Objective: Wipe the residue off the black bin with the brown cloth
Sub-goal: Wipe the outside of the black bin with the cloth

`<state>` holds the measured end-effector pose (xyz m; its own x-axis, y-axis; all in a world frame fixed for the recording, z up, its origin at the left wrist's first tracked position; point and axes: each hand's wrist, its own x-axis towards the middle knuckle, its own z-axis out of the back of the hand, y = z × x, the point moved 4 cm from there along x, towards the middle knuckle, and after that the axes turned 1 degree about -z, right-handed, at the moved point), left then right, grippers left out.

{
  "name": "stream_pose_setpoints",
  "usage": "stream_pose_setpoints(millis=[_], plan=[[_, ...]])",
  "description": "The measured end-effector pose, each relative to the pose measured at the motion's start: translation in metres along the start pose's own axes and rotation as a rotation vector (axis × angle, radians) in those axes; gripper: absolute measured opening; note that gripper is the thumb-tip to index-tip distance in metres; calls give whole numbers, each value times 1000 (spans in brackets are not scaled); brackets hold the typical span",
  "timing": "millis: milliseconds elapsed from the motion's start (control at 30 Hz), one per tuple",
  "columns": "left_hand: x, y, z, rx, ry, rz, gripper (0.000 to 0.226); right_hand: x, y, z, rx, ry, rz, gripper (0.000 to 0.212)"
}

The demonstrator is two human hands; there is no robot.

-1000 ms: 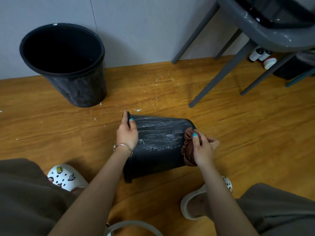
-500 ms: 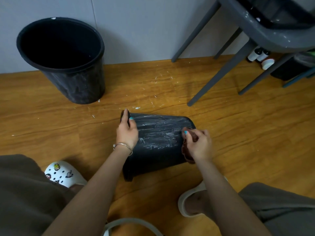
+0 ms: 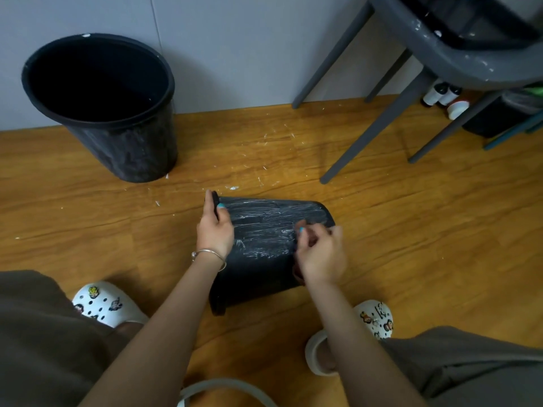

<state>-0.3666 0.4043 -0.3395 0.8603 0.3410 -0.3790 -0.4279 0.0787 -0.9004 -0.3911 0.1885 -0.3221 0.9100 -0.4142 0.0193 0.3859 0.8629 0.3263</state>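
A small black bin (image 3: 264, 230) lies on its side on the wooden floor, its upper side streaked with white residue. My left hand (image 3: 214, 230) grips the bin's rim at its left end, thumb over the edge. My right hand (image 3: 320, 254) is at the bin's right end and holds the brown cloth (image 3: 297, 273) bunched against the side. Most of the cloth is hidden under that hand; only a dark red-brown edge shows below the fingers.
A larger black bin (image 3: 117, 113) stands upright at the back left by the wall. A grey chair (image 3: 426, 69) stands at the back right, with bottles (image 3: 440, 95) behind its legs. White flecks litter the floor (image 3: 264, 160). My feet in white clogs flank the bin.
My right hand has slid the cloth leftward from the bin's base end onto its side. The left hand has kept its hold on the rim.
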Motion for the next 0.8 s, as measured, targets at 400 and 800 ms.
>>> stream_pose_setpoints(millis=[400,800], plan=[[-2,1,1,20,-24,-9,53,-32,22,-10,116,24,111,21],[0,5,-2,14,-17,-17,53,-54,25,-16,197,29,148,19]])
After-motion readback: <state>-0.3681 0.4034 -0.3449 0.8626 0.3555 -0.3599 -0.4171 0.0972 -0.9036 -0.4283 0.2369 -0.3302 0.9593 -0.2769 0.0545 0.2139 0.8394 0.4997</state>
